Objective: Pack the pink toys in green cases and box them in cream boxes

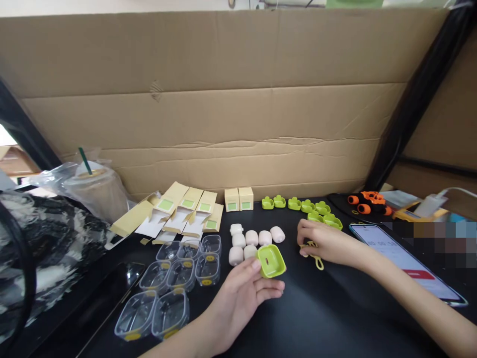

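My left hand [240, 296] holds a lime-green silicone case [271, 261] between thumb and fingers, just above the black table. My right hand [323, 240] rests on the table over a yellow-green strap loop [316, 258], its fingers pinching the strap. Several pale pink cases [253, 239] lie in a cluster just behind the green case. More green cases [300, 205] sit in a row further back, right of centre.
Clear plastic trays [175, 278] lie at front left, folded and flat paper boxes [188, 211] behind them. A phone [404, 261] lies at right, an orange toy car [368, 203] behind it. A bagged iced drink [95, 191] stands left. A cardboard wall [238, 114] closes the back.
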